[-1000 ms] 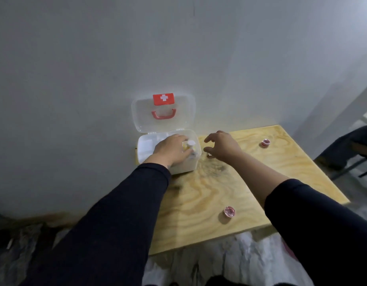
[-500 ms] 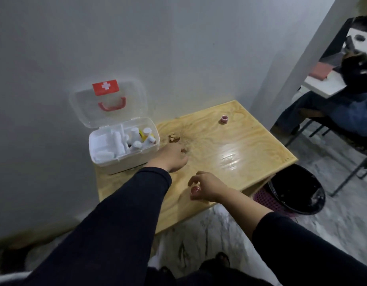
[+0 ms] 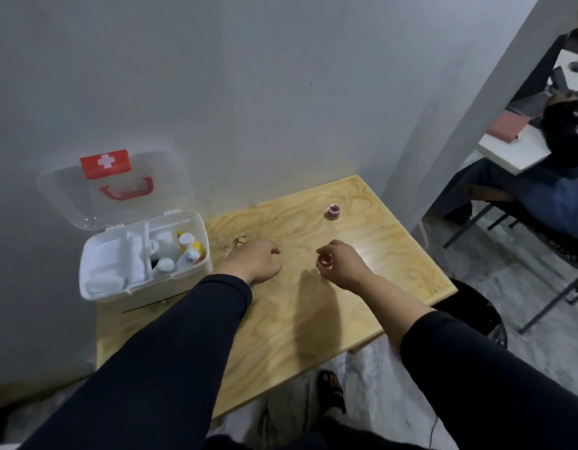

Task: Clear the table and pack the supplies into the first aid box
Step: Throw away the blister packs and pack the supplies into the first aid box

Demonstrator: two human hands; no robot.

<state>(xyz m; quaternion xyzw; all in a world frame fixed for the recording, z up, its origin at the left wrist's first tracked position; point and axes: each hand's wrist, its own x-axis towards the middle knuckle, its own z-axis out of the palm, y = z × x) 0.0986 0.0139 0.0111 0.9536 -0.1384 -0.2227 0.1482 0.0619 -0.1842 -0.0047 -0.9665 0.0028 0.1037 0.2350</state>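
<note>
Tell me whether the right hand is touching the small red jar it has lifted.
Touching. The head view shows the right hand with its fingers wrapped around the small red jar, holding it above the table.

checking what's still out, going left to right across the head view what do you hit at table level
first aid box → left hand → red jar in the right hand (a second red jar lies farther back) → black bin

A second ago the left hand [image 3: 255, 263] was inside the first aid box [image 3: 144, 254]; now it hovers loosely curled over the table [image 3: 281, 319], just beside the box's right wall. The right hand [image 3: 344, 266] has picked the small red jar [image 3: 325, 260] up from near the front edge (only its fingertips pinch it) and holds it mid-table.
</note>
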